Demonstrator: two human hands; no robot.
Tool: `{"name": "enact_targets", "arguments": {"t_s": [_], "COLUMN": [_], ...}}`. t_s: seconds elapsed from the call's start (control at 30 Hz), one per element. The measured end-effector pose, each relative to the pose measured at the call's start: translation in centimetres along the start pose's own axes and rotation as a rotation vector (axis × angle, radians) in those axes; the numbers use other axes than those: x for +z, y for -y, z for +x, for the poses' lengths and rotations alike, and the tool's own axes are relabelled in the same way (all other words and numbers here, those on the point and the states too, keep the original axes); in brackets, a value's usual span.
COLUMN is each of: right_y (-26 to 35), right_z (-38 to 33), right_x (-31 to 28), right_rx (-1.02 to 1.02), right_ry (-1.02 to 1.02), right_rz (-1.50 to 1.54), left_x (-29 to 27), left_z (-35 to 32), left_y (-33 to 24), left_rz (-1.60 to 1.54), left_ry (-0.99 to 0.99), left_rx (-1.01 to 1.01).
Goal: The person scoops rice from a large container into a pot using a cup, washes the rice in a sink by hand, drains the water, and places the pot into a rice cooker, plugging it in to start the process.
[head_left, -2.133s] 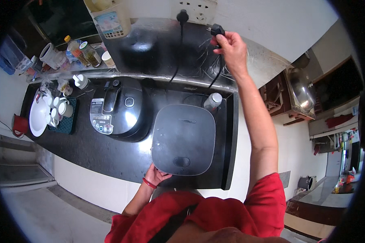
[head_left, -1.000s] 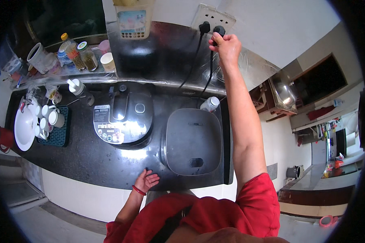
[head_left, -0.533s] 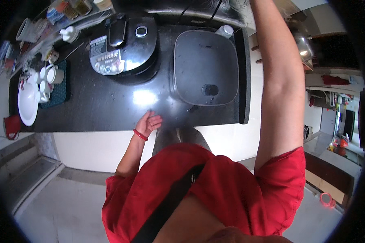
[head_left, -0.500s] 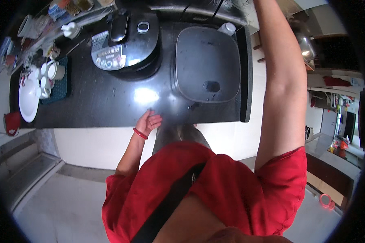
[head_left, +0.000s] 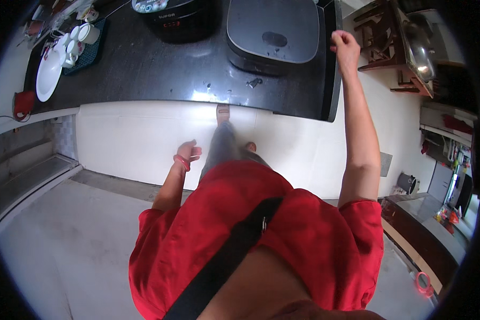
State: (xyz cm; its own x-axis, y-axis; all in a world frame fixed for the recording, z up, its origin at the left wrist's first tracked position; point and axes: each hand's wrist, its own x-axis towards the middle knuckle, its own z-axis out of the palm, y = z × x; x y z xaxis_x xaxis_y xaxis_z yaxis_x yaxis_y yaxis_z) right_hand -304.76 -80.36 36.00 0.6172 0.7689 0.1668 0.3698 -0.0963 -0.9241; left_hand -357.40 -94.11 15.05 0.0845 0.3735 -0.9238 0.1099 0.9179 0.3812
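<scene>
My left hand, with a red bangle on its wrist, hangs in front of the counter's near edge, fingers loosely apart and holding nothing. Beyond the counter's right end, my right hand is raised with its fingers curled in; nothing shows in it. Nearest to that hand is a dark grey, rounded-square appliance with a flat lid and an oval recess. Left of this stands a black rice cooker with a lit red display, cut off by the top of the view. Neither hand touches them.
A black countertop carries water drops and a small dark wet scrap. At its left end are a white oval dish, several white mugs and a green tray. A wooden chair stands to the right.
My right arm has come down from high over the counter's right end. My left hand has drawn back from the counter's edge. The view has shifted, with the counter now higher in it.
</scene>
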Motion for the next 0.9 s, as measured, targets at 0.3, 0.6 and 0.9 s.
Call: {"name": "enact_targets", "arguments": {"t_s": [0.3, 0.6, 0.9], "right_y": [-0.1, 1.9, 0.6], "right_z": [-10.6, -12.6, -12.5], "right_x": [-0.9, 2.8, 3.7], "right_rx": [-0.591, -0.807, -0.856], "right_ry": [0.012, 0.181, 0.195], "right_rz": [-0.633, -0.787, -0.860], "left_x": [-2.5, -2.3, -2.2], "left_z": [-1.5, -3.7, -3.3], "left_y": [11.8, 16.9, 19.6], "left_rz": [0.529, 0.281, 0.215], "left_ry": [-0.185, -0.249, -0.243], "left_rx": [-0.082, -0.047, -0.077]}}
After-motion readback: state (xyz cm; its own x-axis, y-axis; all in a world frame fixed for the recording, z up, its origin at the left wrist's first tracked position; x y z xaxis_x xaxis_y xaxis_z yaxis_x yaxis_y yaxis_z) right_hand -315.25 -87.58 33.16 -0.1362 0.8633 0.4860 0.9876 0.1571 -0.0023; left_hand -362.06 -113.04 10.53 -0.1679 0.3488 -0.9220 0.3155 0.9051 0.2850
